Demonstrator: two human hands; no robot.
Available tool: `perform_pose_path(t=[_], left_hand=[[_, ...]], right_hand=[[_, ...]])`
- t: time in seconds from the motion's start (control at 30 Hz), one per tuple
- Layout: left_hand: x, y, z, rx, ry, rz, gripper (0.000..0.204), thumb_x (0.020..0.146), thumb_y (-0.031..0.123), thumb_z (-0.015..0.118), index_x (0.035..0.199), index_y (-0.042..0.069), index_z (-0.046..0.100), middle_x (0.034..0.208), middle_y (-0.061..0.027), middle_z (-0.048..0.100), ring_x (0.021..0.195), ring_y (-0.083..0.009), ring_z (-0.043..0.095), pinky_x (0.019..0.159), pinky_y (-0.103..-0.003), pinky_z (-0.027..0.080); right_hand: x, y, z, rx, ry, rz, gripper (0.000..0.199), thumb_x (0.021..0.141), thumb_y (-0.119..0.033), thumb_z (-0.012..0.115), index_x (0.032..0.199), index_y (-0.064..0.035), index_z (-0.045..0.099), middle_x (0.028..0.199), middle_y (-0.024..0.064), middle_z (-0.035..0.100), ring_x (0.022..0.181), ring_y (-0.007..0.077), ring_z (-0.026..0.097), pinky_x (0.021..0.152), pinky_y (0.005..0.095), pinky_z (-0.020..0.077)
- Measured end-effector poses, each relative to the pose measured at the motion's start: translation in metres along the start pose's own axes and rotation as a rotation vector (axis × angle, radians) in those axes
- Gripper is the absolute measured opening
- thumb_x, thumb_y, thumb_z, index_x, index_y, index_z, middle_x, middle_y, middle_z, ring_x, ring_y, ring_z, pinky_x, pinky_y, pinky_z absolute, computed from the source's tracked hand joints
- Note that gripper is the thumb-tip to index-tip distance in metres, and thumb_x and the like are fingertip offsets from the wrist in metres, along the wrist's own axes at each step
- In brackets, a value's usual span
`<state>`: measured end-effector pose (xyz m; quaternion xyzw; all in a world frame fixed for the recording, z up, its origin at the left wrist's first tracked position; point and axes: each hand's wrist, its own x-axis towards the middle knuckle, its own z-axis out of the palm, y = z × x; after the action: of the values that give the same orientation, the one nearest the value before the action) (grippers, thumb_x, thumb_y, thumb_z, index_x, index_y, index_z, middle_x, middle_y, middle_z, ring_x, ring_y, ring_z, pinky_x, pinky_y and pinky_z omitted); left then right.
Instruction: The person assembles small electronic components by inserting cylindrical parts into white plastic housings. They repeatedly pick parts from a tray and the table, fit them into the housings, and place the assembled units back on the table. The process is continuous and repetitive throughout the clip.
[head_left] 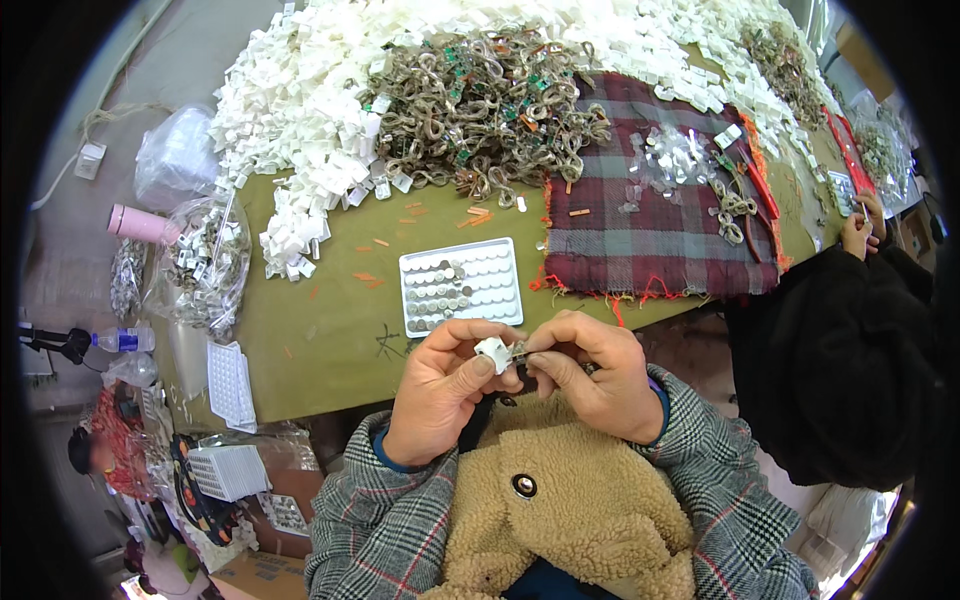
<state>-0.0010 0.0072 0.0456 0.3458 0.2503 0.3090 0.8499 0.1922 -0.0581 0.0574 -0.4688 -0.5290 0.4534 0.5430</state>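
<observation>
Pinching one small white plastic block (492, 352) between my two hands, left hand (440, 392) and right hand (590, 375), I see its metal end pointing right, long axis crosswise.

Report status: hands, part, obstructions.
Left hand pinching small white plastic part. Right hand pressing small metal piece against it. Both above table edge, white tray beyond. Nothing between hands.
</observation>
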Motion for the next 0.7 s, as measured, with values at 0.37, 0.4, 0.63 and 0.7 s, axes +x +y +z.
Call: perform_pose_path(t=[0.37,0.4,0.63,0.7], left_hand=[[-0.006,0.006,-0.027,-0.499,-0.127,-0.081,0.035,0.101,0.015,0.054,0.13,-0.004,0.049,0.11,-0.0175,0.063,0.095,-0.023,0.068,0.088,-0.037,0.061],[-0.007,0.006,-0.028,-0.536,-0.143,-0.091,0.036,0.101,0.015,0.054,0.131,-0.004,0.048,0.11,-0.0178,0.063,0.096,-0.0231,0.068,0.088,-0.037,0.061],[-0.01,0.01,-0.039,-0.568,-0.066,-0.151,0.036,0.102,0.016,0.052,0.131,-0.004,0.045,0.109,-0.018,0.063,0.094,-0.0228,0.068,0.086,-0.038,0.061],[-0.009,0.009,-0.039,-0.527,-0.03,-0.168,0.032,0.102,0.016,0.053,0.128,-0.003,0.047,0.108,-0.0175,0.061,0.091,-0.0224,0.067,0.084,-0.039,0.062]], right_hand=[[0.057,0.017,-0.011,-0.699,0.17,-0.242,0.019,0.087,0.008,0.059,0.104,0.0017,0.061,0.086,0.0113,0.063,0.072,0.0188,0.062,0.064,0.0287,0.0496],[0.069,0.017,-0.011,-0.792,0.197,-0.341,0.021,0.086,0.008,0.06,0.105,0.0014,0.061,0.089,0.0125,0.064,0.076,0.0215,0.063,0.066,0.0298,0.05],[0.05,0.004,0.018,-0.451,0.061,-0.281,0.014,0.082,0.006,0.067,0.096,0.0017,0.065,0.088,0.0112,0.066,0.081,0.021,0.065,0.074,0.0308,0.0506],[0.041,0.004,0.026,-0.276,-0.058,-0.145,0.012,0.084,0.004,0.068,0.095,0.0025,0.064,0.087,0.0101,0.066,0.079,0.02,0.064,0.073,0.0303,0.0501]])
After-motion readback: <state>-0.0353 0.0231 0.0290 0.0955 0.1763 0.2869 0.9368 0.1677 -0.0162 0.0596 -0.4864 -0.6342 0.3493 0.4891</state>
